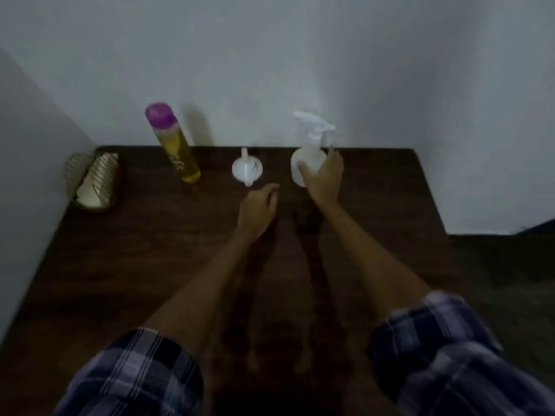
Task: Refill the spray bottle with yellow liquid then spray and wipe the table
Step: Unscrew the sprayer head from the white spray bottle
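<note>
Partly, right hand (322,178) hides spray bottle (309,157).

The surface (120,265) is showing dark wood grain with a dull sheen. The spray bottle (307,163) is looking like frosted white plastic, the funnel (247,169) alike. The wire holder (93,180) is glinting like metal. The sleeves (135,376) are showing checked cloth.

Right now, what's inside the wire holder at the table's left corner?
The holder holds something white, likely folded paper or cloth, low between its wires; the lower part is hidden by the frame.
</note>
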